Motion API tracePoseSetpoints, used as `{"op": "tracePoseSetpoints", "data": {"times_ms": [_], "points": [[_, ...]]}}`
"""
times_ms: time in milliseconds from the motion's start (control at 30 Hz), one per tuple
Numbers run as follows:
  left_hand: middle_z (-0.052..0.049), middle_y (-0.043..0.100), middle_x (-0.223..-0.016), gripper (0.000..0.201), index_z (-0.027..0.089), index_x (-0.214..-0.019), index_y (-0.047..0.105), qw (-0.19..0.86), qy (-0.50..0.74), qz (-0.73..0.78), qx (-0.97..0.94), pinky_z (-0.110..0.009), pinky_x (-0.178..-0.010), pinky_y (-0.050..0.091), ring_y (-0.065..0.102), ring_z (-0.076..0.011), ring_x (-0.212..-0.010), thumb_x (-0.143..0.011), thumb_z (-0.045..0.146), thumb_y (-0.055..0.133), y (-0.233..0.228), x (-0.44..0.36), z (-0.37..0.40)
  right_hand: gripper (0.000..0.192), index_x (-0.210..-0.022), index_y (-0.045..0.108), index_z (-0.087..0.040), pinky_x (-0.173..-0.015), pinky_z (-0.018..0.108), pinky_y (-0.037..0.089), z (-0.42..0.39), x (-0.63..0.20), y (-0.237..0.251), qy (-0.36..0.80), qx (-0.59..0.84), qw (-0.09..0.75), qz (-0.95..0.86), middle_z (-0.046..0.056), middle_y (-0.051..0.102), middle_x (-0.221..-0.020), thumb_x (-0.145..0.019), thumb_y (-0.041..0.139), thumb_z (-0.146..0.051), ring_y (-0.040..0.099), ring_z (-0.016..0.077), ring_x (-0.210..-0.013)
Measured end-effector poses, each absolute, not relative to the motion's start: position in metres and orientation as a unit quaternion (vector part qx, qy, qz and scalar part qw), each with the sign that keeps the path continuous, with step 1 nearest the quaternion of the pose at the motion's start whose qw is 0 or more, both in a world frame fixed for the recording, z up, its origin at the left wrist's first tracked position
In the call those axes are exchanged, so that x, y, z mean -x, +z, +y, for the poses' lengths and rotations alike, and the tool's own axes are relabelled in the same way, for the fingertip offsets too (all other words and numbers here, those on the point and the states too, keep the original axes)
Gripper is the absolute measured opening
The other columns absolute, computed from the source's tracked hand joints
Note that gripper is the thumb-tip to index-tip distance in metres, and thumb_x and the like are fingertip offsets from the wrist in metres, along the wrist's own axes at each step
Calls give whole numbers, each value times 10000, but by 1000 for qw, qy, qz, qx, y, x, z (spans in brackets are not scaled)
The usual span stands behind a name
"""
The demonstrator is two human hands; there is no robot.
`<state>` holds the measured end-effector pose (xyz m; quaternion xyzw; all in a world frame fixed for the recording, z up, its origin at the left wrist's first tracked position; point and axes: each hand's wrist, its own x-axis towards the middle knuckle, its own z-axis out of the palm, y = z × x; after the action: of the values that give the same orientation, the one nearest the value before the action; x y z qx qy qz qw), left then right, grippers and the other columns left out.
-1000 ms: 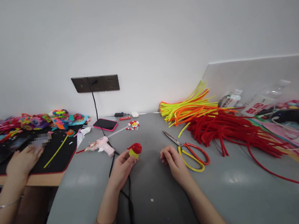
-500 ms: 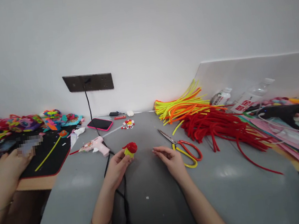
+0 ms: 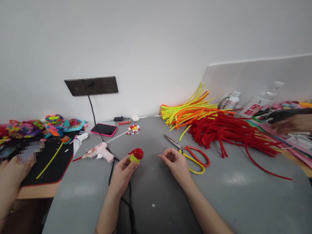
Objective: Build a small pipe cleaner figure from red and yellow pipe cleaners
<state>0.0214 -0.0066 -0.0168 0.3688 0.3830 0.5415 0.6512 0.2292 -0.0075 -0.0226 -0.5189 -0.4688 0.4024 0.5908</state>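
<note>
My left hand (image 3: pixel 123 174) is closed round a small flower (image 3: pixel 136 154) with a red curled head and a yellow-green base. Thumb and fingers pinch the base, and the red head faces up. To its right, my right hand (image 3: pixel 176 164) hovers over the grey table (image 3: pixel 169 221), its fingers loosely curled and the thumb tip apart. I see nothing in it. Just beyond its knuckles lie scissors (image 3: pixel 190 153) with one red and one yellow handle loop. A pink glue gun (image 3: pixel 99 152) rests left of my left hand.
Red pipe cleaners (image 3: pixel 229 134) and a yellow and orange bundle (image 3: pixel 189 109) lie at right. A phone (image 3: pixel 104 129), a beaded flower (image 3: pixel 133 129) and a black cord (image 3: pixel 130 211) are on the table. Other people's hands show at far left (image 3: pixel 11 174) and far right (image 3: pixel 299 124).
My right hand has loosened from a fingertip pinch into a looser curl. My left hand keeps the flower in place. Another person's bare hand now reaches in at the far right.
</note>
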Motion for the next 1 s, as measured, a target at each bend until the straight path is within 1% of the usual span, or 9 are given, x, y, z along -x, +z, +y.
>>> {"op": "tracePoseSetpoints", "data": {"times_ms": [167, 300, 400, 467, 533, 667, 733, 867, 1000], "points": [[-65, 707, -973, 410, 155, -979, 703, 614, 543, 408, -402, -289, -820, 496, 624, -159, -840, -628, 329, 825, -19, -23, -7, 313, -702, 600, -181, -531, 254, 392, -12, -229, -23, 395, 530, 568, -490, -1, 571, -610, -720, 712, -473, 504, 139, -551], [-30, 699, -875, 373, 159, -905, 669, 582, 545, 425, -428, -258, -777, 492, 630, -149, -812, -599, 284, 842, -19, -26, -8, 359, -634, 519, -194, -499, 250, 318, -15, -229, -22, 340, 537, 543, -549, -28, 481, -545, -851, 570, -476, 436, 123, -512], [-28, 697, -864, 378, 158, -885, 648, 559, 542, 443, -445, -265, -778, 495, 634, -156, -819, -591, 299, 840, -16, -29, -9, 420, -588, 434, -206, -504, 259, 290, -17, -230, -21, 303, 532, 529, -587, -39, 404, -531, -925, 455, -455, 395, 121, -507], [-28, 691, -853, 361, 156, -873, 641, 541, 542, 451, -458, -270, -777, 497, 634, -159, -817, -612, 327, 823, -13, -31, -10, 433, -583, 410, -211, -509, 262, 292, -17, -230, -21, 298, 528, 523, -598, -39, 395, -533, -948, 416, -444, 389, 123, -508], [-27, 683, -831, 335, 153, -867, 642, 525, 534, 459, -478, -268, -756, 499, 630, -157, -791, -648, 357, 793, -12, -33, -11, 399, -625, 423, -213, -518, 258, 313, -17, -230, -22, 307, 520, 532, -593, -34, 425, -560, -959, 404, -431, 411, 126, -519], [-35, 672, -820, 314, 147, -886, 643, 499, 512, 467, -521, -278, -734, 514, 634, -163, -767, -693, 370, 750, -16, -37, -12, 193, -913, 529, -212, -552, 251, 387, -17, -229, -22, 312, 503, 580, -560, -18, 515, -699, -924, 494, -402, 493, 143, -600], [-48, 670, -858, 297, 152, -907, 639, 478, 506, 468, -545, -298, -762, 529, 646, -178, -806, -708, 347, 740, -20, -39, -13, 187, -996, 563, -210, -569, 257, 402, -18, -229, -20, 285, 495, 587, -573, -14, 517, -718, -899, 543, -368, 498, 149, -622], [-50, 639, -899, 224, 175, -924, 642, 414, 498, 462, -605, -308, -774, 548, 650, -184, -844, -745, 287, 713, -22, -42, -16, 110, -943, 633, -210, -584, 261, 405, -22, -228, -14, 227, 465, 572, -636, -12, 523, -705, -882, 592, -292, 481, 142, -614], [-34, 596, -910, 165, 193, -935, 645, 336, 504, 452, -655, -276, -739, 551, 635, -160, -824, -774, 213, 670, -18, -43, -21, 155, -941, 649, -210, -557, 253, 395, -29, -217, -12, 217, 431, 563, -670, -11, 544, -720, -819, 693, -295, 471, 135, -603]]}}
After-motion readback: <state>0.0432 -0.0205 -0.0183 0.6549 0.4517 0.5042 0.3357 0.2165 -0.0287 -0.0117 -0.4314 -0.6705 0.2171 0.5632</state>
